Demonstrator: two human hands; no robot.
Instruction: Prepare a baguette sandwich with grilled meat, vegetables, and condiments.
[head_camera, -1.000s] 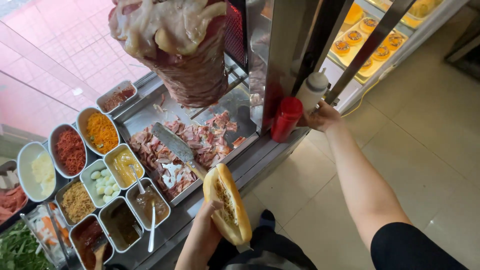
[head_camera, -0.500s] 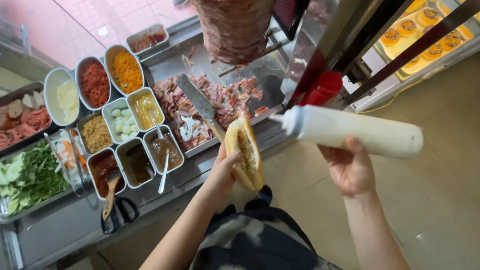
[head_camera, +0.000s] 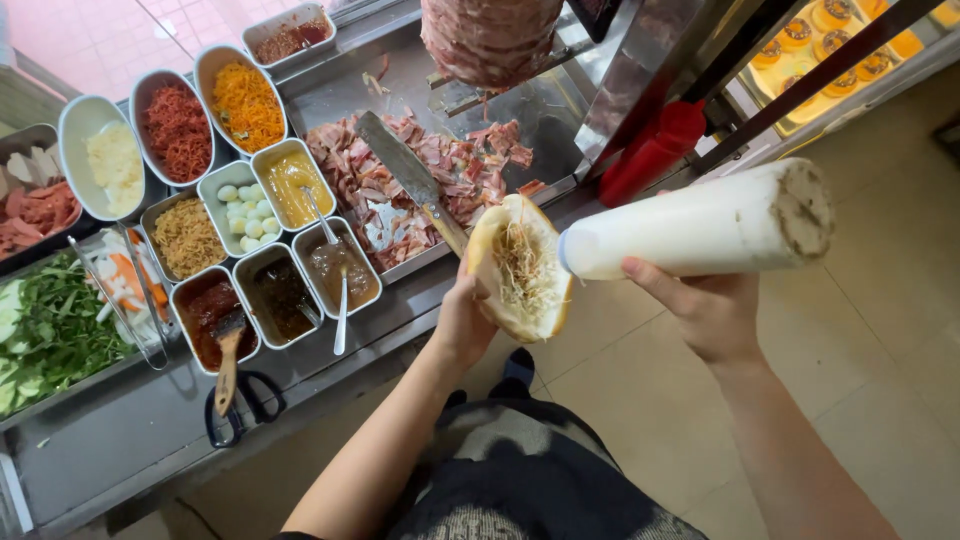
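Steel counter (head_camera: 130, 430) with meat tray (head_camera: 560, 120) and tubs of toppings, white sauce bottle (head_camera: 700, 225) gripped sideways in right hand (head_camera: 705, 310), nozzle at split bread roll (head_camera: 520, 268) cupped by left hand (head_camera: 462, 320) above counter edge

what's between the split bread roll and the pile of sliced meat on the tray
In the head view, a long knife lies between them: its blade rests across the sliced meat and its handle points to the bread roll in the left hand.

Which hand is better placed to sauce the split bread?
Right. The right hand holds the white squeeze bottle, nozzle at the open bread roll. The left hand is cradling that roll.
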